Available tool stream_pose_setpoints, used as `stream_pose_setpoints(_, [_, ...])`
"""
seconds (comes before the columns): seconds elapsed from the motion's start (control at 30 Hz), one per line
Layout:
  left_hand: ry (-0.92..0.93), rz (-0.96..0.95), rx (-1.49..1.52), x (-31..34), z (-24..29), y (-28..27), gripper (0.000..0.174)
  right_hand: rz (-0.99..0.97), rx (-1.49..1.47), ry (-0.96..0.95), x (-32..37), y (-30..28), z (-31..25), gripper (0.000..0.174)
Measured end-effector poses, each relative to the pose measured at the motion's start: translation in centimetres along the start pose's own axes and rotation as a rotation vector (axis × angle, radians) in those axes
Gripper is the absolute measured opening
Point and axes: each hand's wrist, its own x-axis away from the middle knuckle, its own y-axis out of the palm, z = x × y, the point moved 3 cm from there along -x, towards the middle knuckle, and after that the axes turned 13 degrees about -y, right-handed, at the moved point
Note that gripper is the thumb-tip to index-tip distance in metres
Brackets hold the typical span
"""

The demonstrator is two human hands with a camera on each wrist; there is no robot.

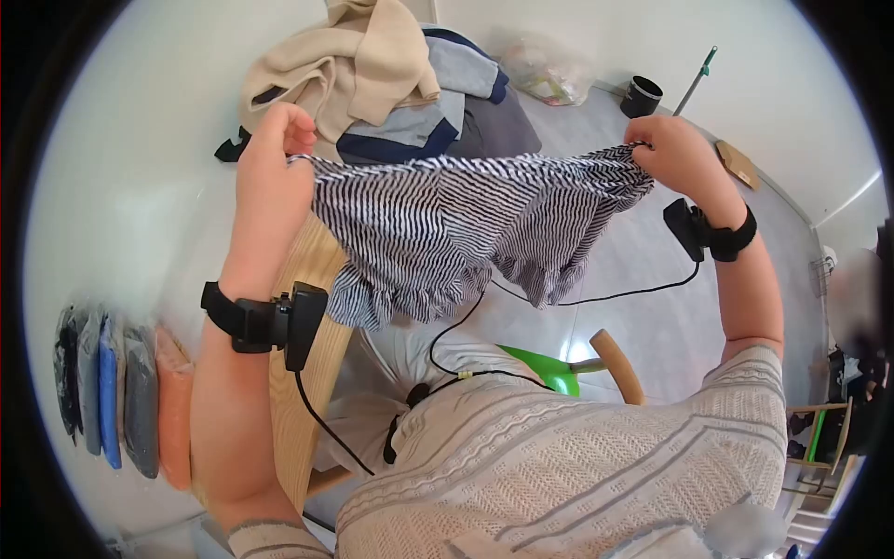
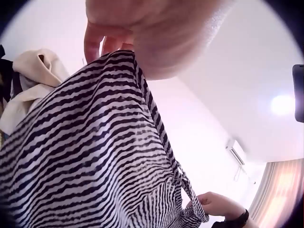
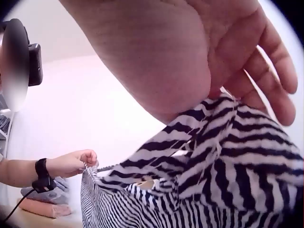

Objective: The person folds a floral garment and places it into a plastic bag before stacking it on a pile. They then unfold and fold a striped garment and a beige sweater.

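A black-and-white striped garment (image 1: 447,210) with ruffled lower edges hangs stretched between both hands in the head view. The left hand (image 1: 276,168) pinches one end of its top edge, and the right hand (image 1: 678,156) grips the other end. In the left wrist view the striped cloth (image 2: 99,137) hangs from the left hand (image 2: 142,38), with the right hand (image 2: 218,205) at the far end. In the right wrist view the right hand (image 3: 228,57) holds a gathered part of the cloth (image 3: 242,152); the left hand (image 3: 73,164) shows beyond.
Beige and grey-navy clothes (image 1: 345,74) lie piled at the back. A wooden surface (image 1: 303,373) runs along the left, beside packed folded garments (image 1: 140,401). Behind stand a plastic bag (image 1: 549,73) and a black bin (image 1: 641,96). Cables (image 1: 615,300) run from the wrist cameras.
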Motion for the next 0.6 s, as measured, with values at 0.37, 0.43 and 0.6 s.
stream_pose_setpoints(0.37, [0.104, -0.231, -0.136, -0.8, 1.2, 0.0, 0.017, -0.213, -1.177, -0.269, 0.7, 2.6, 0.1, 0.046])
stream_pose_setpoints(0.43, [0.131, -0.176, -0.324, -0.6, 1.9, 0.3, 0.015, -0.220, -1.170, -0.214, 0.8, 3.1, 0.1, 0.045])
stream_pose_setpoints(0.6, [0.302, -0.020, -0.619, 0.0, 2.5, 0.8, 0.018, -0.232, -0.732, -0.248, 1.3, 4.2, 0.1, 0.034])
